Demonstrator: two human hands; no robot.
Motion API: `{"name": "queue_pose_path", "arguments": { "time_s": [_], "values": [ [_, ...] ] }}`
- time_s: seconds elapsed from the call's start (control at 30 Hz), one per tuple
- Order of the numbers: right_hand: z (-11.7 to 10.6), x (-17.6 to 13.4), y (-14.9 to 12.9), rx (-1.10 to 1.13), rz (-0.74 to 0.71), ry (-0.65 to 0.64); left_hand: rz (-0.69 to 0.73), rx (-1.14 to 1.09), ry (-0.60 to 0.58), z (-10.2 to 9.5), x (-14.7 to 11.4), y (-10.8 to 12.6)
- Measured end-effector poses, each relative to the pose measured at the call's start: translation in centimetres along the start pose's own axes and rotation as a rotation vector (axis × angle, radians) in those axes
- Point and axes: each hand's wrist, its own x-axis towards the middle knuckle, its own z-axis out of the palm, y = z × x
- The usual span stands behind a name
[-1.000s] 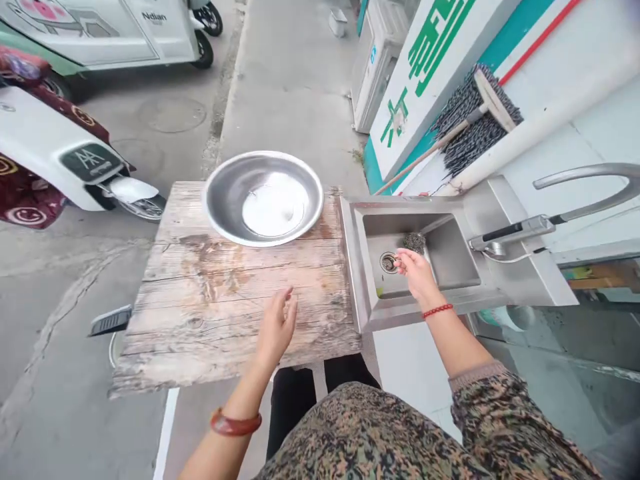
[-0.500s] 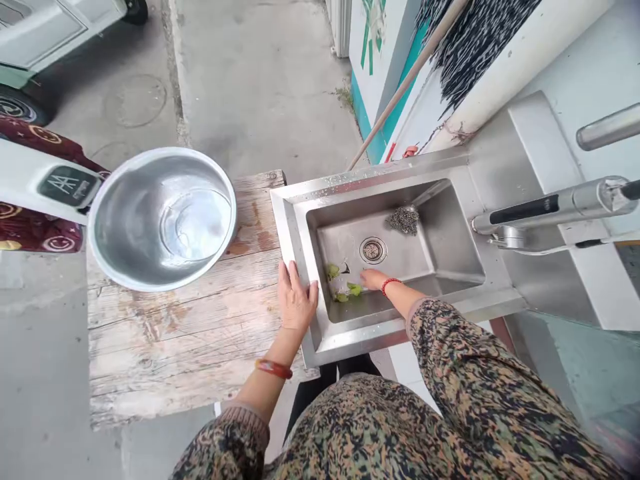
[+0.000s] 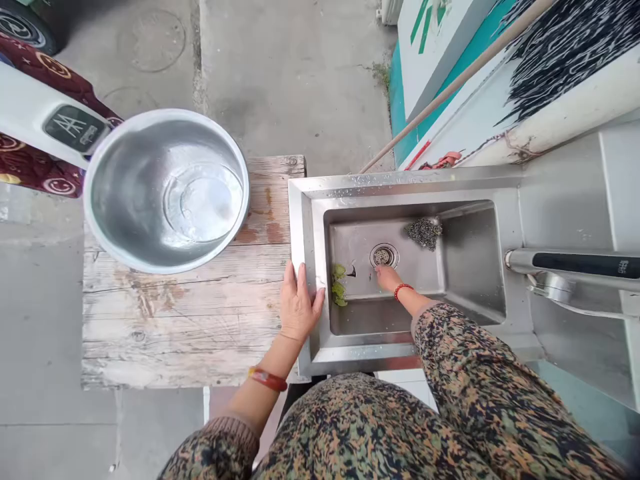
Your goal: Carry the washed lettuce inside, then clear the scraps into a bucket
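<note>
My left hand (image 3: 300, 303) lies flat over the left rim of the stainless steel sink (image 3: 306, 220), its fingers stretched out beside the wooden tabletop. Down in the basin, my right hand (image 3: 388, 277) is at the near edge of the drain strainer (image 3: 384, 257), its fingers drawn together and pointing down. What they hold, if anything, is hidden. Wet green leaves (image 3: 339, 287) lie against the basin's left wall, with a small dark scrap (image 3: 353, 271) just right of them. A steel wool scrubber (image 3: 424, 233) sits in the far right part of the basin.
A large metal bowl (image 3: 145, 193) stands on the weathered wooden table (image 3: 200, 320) to the left. The faucet (image 3: 575, 263) rises at the sink's right end. A mop handle (image 3: 460, 83) leans beyond the far rim. A vehicle wheel (image 3: 25, 30) is at the upper left.
My right hand has moved from beside the leaves to the drain's edge. The nearer leaves now lie closer to the left wall. My left hand stays on the rim while the view has shifted.
</note>
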Motion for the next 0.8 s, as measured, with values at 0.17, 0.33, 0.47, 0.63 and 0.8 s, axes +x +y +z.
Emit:
{"name": "queue_pose_path", "arguments": {
  "time_s": [0.17,0.33,0.47,0.63,0.8],
  "values": [
    [3.8,0.8,-3.4,0.039,-0.098,0.002,0.0,-0.023,-0.012,-0.1,-0.2,0.0],
    [2.9,3.1,-4.1,0.067,-0.179,0.113,-0.003,-0.023,-0.023,-0.2,-0.3,0.1],
    [2.2,4.3,-4.1,0.037,-0.243,0.133,-0.023,-0.044,-0.028,-0.2,-0.3,0.1],
    [5.4,2.5,-5.2,-0.037,-0.372,-0.074,-0.03,-0.06,-0.025,-0.2,-0.4,0.1],
    [7.9,-0.2,-5.0,-0.081,-0.374,-0.267,-0.006,-0.031,-0.025,-0.2,-0.4,0.2]
  ]
}}
